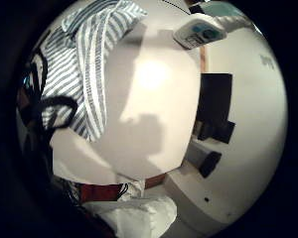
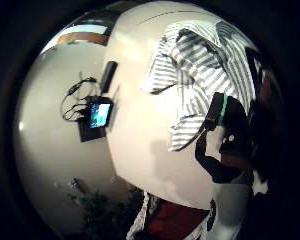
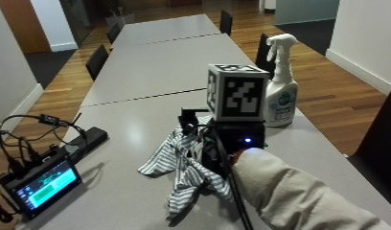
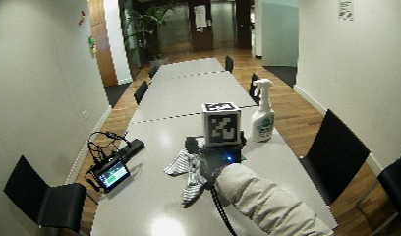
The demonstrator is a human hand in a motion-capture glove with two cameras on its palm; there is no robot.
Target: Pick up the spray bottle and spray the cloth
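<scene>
A white spray bottle [image 3: 280, 91] stands upright near the table's right edge, beyond my gloved right hand [image 3: 199, 139] and apart from it. A crumpled blue-and-white striped cloth [image 3: 183, 167] lies on the grey table [image 3: 151, 76], directly under and to the left of the hand. The hand hovers over the cloth and holds nothing. In the palm views the cloth [image 1: 84, 64] [image 2: 200, 75] spreads beside bare tabletop, and the bottle [image 1: 198, 30] shows at the table's edge. The wide view shows the bottle [image 4: 262, 115] just right of the hand [image 4: 210, 155].
A small lit monitor [image 3: 42, 184] with tangled cables sits at the table's left edge, with a black block [image 3: 87, 136] behind it. Black chairs [image 3: 97, 60] line both sides. More tables [image 3: 164, 26] run on beyond.
</scene>
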